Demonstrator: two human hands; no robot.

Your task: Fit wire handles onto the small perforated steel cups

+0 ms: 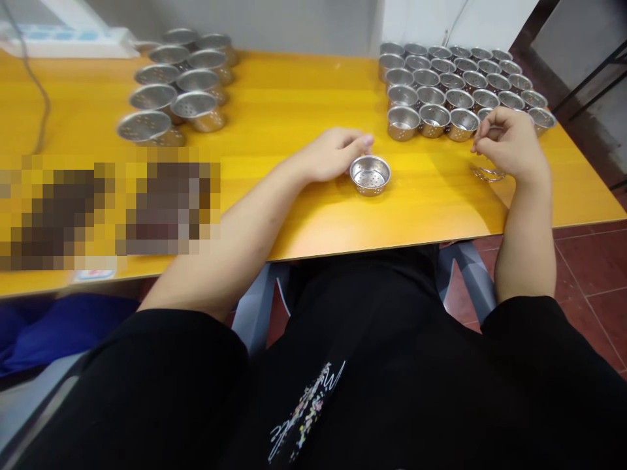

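A small round metal cup with holes in its base and wall stands in front of me on the yellow table. Against its left and far side rests my left hand, thumb near the rim and fingers curled in around the cup. To the right, my right hand is closed in a pinch just before the front row of cups; what its fingertips hold, if anything, is too small to make out. Thin shiny wire rings show right under those fingers, partly covered by the hand.
Rows of similar perforated cups fill the table's far right. Another group of cups stands in two columns at the far left. Behind these are a white power strip and a cable. The table's front edge runs before my body.
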